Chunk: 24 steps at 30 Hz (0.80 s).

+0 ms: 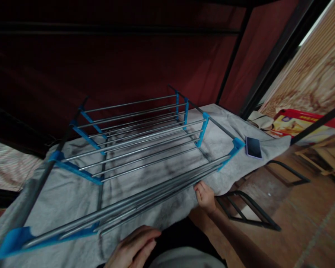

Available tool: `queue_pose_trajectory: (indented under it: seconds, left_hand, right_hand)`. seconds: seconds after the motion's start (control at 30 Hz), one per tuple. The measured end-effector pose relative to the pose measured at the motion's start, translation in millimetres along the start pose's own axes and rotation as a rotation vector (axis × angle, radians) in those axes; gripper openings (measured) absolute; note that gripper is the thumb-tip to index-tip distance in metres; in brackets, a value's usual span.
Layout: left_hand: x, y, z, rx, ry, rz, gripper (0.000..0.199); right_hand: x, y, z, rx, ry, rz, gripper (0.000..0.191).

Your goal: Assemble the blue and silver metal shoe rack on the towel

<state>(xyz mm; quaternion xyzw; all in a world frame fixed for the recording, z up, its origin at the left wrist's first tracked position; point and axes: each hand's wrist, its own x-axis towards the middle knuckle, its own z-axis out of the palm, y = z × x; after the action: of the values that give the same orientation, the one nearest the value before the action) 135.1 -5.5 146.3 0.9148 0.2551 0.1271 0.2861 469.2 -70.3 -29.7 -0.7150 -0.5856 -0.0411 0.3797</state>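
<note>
A metal rack (156, 136) with silver tubes and blue plastic brackets lies across a grey blanket (217, 178) in front of me. Along its near side, several tubes (145, 199) run close together. My right hand (205, 197) is closed at the nearest thin rod, right of the middle, its fingertips curled in a pinch. At the bottom of the view is my left hand (135, 245), its fingers stretched out side by side and nothing visible in them. Close to it, a thin rod's bent end (100, 236) rests on the blanket.
On the blanket's right part lies a phone (253, 147). Black metal frames (248, 210) stand low over the tiled floor at the right. Farther back are a red and yellow box (301, 124) and a wooden piece (321, 158). Dark red panels (128, 67) with black bars rise behind the rack.
</note>
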Motion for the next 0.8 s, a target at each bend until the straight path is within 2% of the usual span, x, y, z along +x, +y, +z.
queue_pose_trajectory:
  seconds: [0.1,0.17,0.23,0.33,0.43,0.57,0.8]
  left_hand:
    - [-20,-33,42.3,0.34,0.13,0.031,0.039]
    - [-34,-57,61.9,0.523,0.172,0.023,0.048]
    - [-45,-75,74.5,0.61,0.204,-0.015,0.05]
    - [-55,-91,83.8,0.63,0.274,-0.13,0.044]
    - [-55,-93,85.7,0.581,0.294,-0.211,0.039]
    - [-49,-85,84.6,0.518,0.291,-0.243,0.035]
    - [-44,-78,98.5,0.445,0.405,-0.352,0.033]
  right_hand:
    - [1,1,1,-0.056,-0.016,0.009,0.025]
    - [1,1,1,-0.074,-0.02,0.014,0.024]
    - [1,1,2,-0.082,-0.022,0.008,0.024]
    - [-1,4,2,-0.09,-0.028,-0.012,0.024]
    - [-4,9,3,-0.099,-0.027,-0.027,0.023]
    - [-10,19,5,-0.115,-0.033,-0.037,0.022]
    - [-17,26,6,-0.141,-0.007,-0.052,0.018]
